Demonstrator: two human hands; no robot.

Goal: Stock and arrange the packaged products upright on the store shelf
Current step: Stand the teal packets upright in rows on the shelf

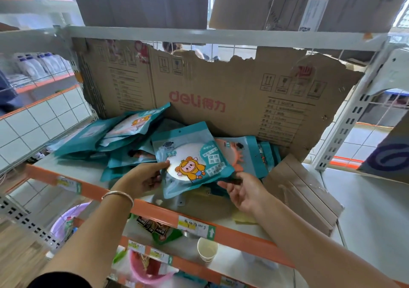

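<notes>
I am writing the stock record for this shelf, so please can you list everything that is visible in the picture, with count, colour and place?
Packet in hand: one, teal with a yellow cartoon figure, held over the shelf front.
Other packets: many, exact count unclear, teal, lying flat and leaning in a heap at the left and behind.
Cardboard sheet: one, brown with red print, torn top, standing at the shelf back.
Folded cardboard: one, brown, lying at the right.
Shelf: white surface, orange front edge with price labels.
Paper cup: one, white, on the lower shelf.
Basin: one, purple, lower left.
Left hand: grips the packet's left edge; bangle on the wrist.
Right hand: fingers at the packet's lower right corner.
</notes>
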